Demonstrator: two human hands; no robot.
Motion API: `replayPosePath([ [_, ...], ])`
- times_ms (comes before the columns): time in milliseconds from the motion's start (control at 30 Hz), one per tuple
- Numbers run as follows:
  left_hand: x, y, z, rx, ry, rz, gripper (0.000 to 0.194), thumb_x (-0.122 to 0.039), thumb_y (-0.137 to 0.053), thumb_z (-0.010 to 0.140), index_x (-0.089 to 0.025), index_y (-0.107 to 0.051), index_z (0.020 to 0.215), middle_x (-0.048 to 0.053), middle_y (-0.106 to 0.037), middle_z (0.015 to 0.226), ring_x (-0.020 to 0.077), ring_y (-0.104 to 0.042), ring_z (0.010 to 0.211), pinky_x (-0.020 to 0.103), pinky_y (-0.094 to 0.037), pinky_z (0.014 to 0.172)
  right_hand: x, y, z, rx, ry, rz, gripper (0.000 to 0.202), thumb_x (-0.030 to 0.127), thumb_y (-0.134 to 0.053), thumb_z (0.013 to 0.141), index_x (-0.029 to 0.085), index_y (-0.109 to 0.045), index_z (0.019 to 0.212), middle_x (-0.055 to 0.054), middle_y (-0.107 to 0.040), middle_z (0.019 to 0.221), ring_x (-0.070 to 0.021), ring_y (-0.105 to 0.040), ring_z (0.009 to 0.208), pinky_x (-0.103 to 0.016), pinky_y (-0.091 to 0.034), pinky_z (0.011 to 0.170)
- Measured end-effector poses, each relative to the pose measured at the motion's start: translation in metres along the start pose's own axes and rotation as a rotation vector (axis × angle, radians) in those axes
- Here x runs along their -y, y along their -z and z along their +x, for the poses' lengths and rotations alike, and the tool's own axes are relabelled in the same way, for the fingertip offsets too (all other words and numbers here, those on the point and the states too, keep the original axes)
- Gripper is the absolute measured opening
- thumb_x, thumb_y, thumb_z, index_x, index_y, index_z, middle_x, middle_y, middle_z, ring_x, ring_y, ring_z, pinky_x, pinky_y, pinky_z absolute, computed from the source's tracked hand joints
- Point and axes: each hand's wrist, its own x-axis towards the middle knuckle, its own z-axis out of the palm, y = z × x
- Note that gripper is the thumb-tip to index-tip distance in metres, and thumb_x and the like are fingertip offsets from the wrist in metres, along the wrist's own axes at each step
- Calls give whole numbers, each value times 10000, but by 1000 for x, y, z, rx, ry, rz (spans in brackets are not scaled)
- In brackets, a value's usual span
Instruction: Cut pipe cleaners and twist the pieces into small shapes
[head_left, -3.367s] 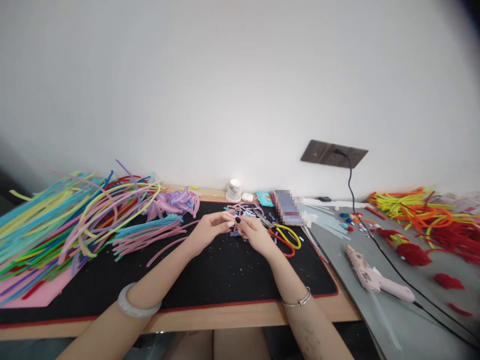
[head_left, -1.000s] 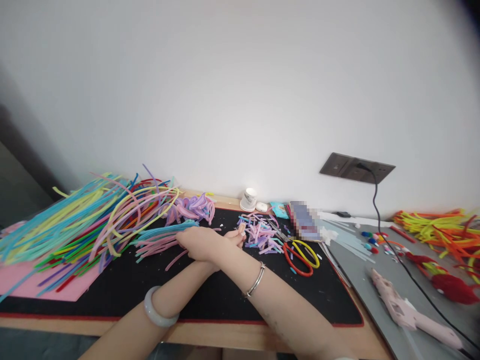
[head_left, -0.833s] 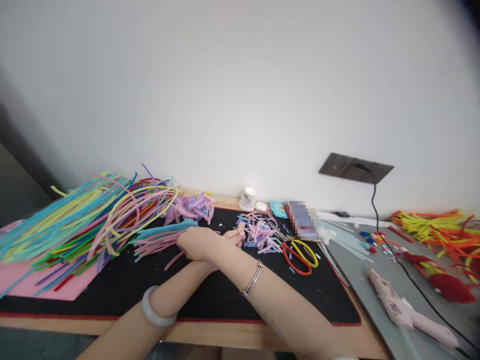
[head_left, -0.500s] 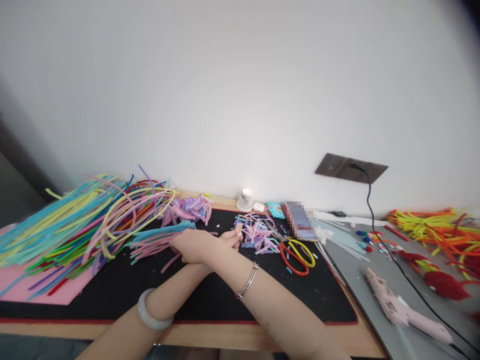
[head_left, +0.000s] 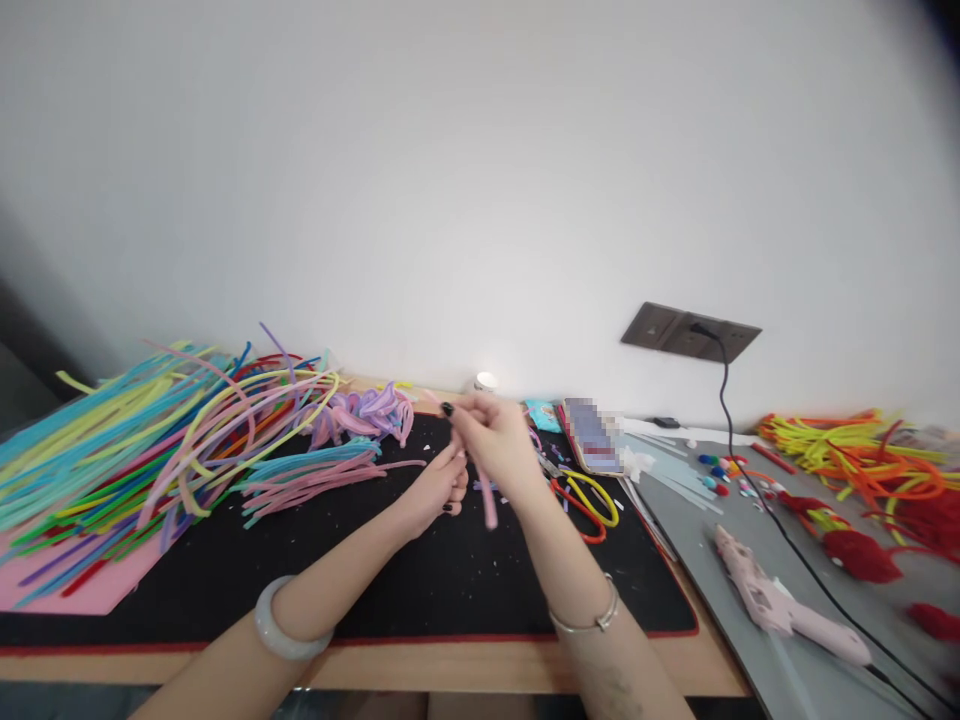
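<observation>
Pink stem [head_left: 489,508]: above the mat [head_left: 420,590], pinched in the right hand [head_left: 495,445], thumb and fingers drawn together on it, free end hanging below. Left hand [head_left: 437,490] was curled just beneath, thumb side up at the right's fingertips; could not tell whether it also gripped the stem. Contact point was hidden. Judged best handling: pinch close to where the fingertips met, small steady movements, light pressure against kinks, loose end kept clear. Stem bundle [head_left: 307,482] lay near, leftward. Scissors [head_left: 603,487] rested beyond the right wrist; glue gun [head_left: 776,605] well apart, far right.
</observation>
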Motion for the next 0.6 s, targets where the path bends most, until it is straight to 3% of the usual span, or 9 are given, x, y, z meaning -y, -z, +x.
replayPosePath([
  [100, 0, -2, 1, -73, -58, 8, 364, -572, -442, 774, -219, -384, 844, -113, -269, 517, 21, -209, 346, 130, -200, 342, -26, 29, -13, -106, -100, -28, 99, 216, -509, 701, 156, -516, 623, 38, -510, 420, -73, -421, 354, -176, -324, 389],
  [167, -1, -3, 1, -97, -94, 58, 386, -599, -433, 759, -224, -348, 792, -114, -262, 513, 26, -196, 356, 133, -199, 343, -50, 35, -21, -142, -156, -63, 115, 198, -498, 681, 160, -492, 572, 36, -503, 400, -71, -407, 340, -176, -306, 379],
  [300, 1, -2, 2, -172, -123, 200, 376, -600, -388, 774, -228, -334, 769, -107, -285, 511, 38, -205, 356, 148, -179, 347, -82, 27, -31, -150, -210, -60, 111, 185, -476, 670, 170, -480, 560, 32, -524, 384, -81, -424, 338, -178, -296, 382],
  [600, 5, 2, -2, -267, -401, 655, 206, -375, -353, 858, -218, -351, 726, -62, -358, 555, 105, -339, 473, 223, -241, 486, -85, 17, -36, -215, -215, 85, 145, 229, -492, 682, 172, -480, 549, 35, -509, 374, -83, -422, 325, -182, -304, 369],
])
